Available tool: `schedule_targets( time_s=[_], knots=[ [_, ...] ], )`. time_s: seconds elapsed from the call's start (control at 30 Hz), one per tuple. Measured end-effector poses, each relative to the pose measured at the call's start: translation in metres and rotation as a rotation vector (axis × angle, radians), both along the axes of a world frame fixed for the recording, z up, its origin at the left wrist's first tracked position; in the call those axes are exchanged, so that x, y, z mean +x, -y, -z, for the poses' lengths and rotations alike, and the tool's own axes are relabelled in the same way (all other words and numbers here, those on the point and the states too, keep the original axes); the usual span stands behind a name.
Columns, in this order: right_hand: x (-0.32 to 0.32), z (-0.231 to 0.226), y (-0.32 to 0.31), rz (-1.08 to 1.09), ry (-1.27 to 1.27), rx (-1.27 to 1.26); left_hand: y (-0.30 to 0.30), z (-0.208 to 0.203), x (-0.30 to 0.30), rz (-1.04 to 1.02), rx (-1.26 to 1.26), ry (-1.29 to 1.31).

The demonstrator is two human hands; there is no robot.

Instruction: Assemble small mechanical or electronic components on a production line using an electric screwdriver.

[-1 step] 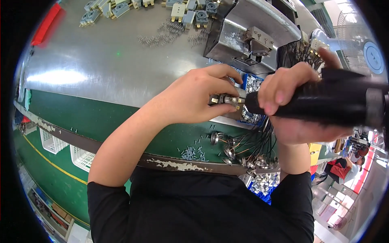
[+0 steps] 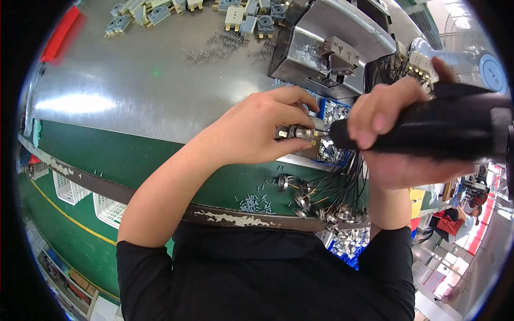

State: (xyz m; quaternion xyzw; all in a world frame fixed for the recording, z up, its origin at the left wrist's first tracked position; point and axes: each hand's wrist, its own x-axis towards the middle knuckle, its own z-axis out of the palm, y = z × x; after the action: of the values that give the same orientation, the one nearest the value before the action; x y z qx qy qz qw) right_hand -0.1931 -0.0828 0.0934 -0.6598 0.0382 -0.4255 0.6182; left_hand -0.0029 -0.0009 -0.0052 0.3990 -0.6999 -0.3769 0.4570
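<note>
My left hand (image 2: 267,124) is closed, with thumb and fingers pinching a small thermostat-like metal part (image 2: 303,132) that has brass-coloured terminals. My right hand (image 2: 383,115) wraps round a thick black power screwdriver (image 2: 428,125), blurred by motion. Its narrow end points left at the held part, and a thin bit shows close to it. Whether the bit touches the part I cannot tell. Right behind the fingertips lies a blue tray (image 2: 319,156) of small metal pieces, partly hidden by both hands.
Beyond the hands stands a bent metal fixture (image 2: 313,45). Springs (image 2: 219,45) and grey-and-cream switch blocks (image 2: 234,17) lie at the back. Loose screws (image 2: 251,203) and metal caps with black wires (image 2: 302,200) are near the table's front edge. Another person (image 2: 455,222) is far right.
The power screwdriver in my right hand has shifted slightly right, away from the held part, and more of its bit shows. My left hand has hardly moved.
</note>
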Motion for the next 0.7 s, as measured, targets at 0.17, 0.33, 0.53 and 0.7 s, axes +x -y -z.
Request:
schedule_targets(
  time_s=[0.17, 0.33, 0.53, 0.7],
  knots=[
    [-0.007, -0.025, 0.059, 0.015, 0.023, -0.049, 0.002, -0.005, -0.001, 0.019, -0.009, 0.012],
    [0.008, -0.026, 0.069, 0.457, 0.06, 0.068, 0.002, -0.004, -0.002, 0.019, -0.036, 0.005],
    [0.031, -0.03, 0.064, 0.584, 0.029, 0.078, 0.004, -0.008, -0.001, 0.015, -0.032, 0.035],
    [0.04, -0.027, 0.065, 0.604, -0.008, 0.016, 0.004, -0.008, 0.001, 0.011, -0.034, 0.026]
  ],
)
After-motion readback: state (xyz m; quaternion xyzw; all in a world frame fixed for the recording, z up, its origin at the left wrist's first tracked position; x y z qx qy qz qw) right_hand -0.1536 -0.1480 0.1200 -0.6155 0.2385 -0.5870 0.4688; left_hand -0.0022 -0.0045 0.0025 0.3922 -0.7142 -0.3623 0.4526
